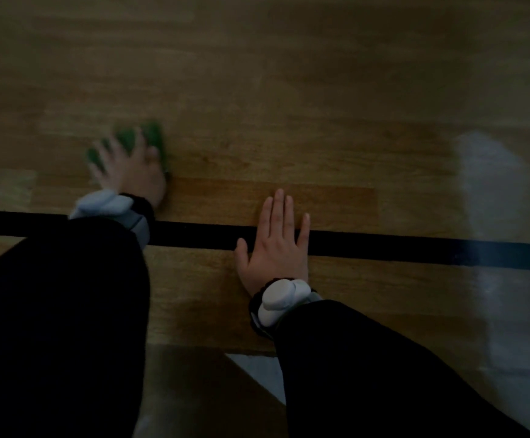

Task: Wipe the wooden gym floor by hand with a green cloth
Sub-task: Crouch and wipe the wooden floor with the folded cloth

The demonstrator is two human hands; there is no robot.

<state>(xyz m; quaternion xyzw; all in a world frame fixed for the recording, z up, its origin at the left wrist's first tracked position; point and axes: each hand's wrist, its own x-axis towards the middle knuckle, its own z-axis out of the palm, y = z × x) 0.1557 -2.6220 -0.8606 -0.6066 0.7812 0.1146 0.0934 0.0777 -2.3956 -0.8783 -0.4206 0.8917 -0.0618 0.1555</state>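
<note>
The wooden gym floor [289, 121] fills the view in dim light. A green cloth [150, 137] lies on it at the left, just beyond a black line. My left hand [127, 169] presses on top of the cloth with fingers spread; it is blurred by motion, and green shows between the fingers. My right hand [276, 245] rests flat on the floor with straight fingers, lying across the black line and holding nothing. Both arms are in black sleeves with a white device strapped at each wrist.
A black painted line [415, 248] crosses the floor from left to right. A pale glare patch [491, 197] runs down the right side of the boards. A light triangular patch [257, 371] shows near the bottom between my arms.
</note>
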